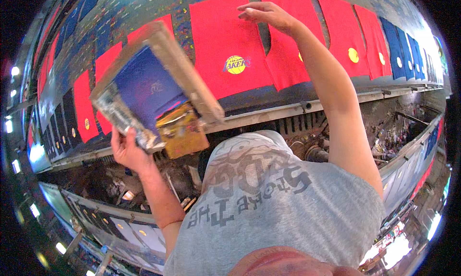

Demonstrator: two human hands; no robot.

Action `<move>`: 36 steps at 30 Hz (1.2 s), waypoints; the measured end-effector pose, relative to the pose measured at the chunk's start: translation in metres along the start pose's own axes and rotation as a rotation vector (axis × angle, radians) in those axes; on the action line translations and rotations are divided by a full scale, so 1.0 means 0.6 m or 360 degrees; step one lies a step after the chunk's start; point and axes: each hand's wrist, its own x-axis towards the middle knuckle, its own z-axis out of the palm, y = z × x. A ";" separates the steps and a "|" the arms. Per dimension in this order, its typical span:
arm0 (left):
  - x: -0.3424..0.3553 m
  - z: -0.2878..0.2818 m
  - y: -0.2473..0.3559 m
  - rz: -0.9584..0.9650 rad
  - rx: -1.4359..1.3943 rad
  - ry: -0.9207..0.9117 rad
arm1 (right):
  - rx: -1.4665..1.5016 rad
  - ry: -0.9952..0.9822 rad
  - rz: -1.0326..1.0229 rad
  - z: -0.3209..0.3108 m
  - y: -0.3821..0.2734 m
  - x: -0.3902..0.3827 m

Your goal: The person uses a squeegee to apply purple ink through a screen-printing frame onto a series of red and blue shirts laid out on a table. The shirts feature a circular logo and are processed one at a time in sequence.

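While a long, paint-speckled table (158,2) spans the far side of the scene, the person's grey shirt (269,218) fills the near middle. Red cloth pieces lie in a row along the table, the widest red piece (225,40) at the centre. A screen frame (187,74), slightly blurred, is held tilted left of that piece, in front of smaller red ones. Its inner panel (141,81) is deep blue. Blue pieces (393,48) lie farther right on the table. A yellow-stained slab (182,136) sits at the frame's near right corner. The right hand (271,15) is empty, fingers loosely extended over the central piece's far right corner; contact cannot be told. The left hand (128,152) grips the frame's near left edge. A round yellow emblem (236,64) marks the central piece's near end.
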 end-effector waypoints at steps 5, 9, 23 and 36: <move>0.049 -0.094 -0.013 0.0090 -0.0050 0.0094 | -0.0559 0.0455 0.0029 -0.060 -0.006 -0.112; 0.074 -0.117 -0.055 0.0066 -0.0171 0.0086 | -0.1513 0.0818 0.0108 -0.077 -0.001 -0.228; 0.028 -0.053 -0.017 0.0055 -0.0180 0.0014 | -0.2052 0.0860 0.0062 -0.030 0.035 -0.249; -0.165 0.107 0.027 0.0033 -0.0019 0.0075 | -0.0846 0.0968 -0.0397 -0.055 0.074 -0.235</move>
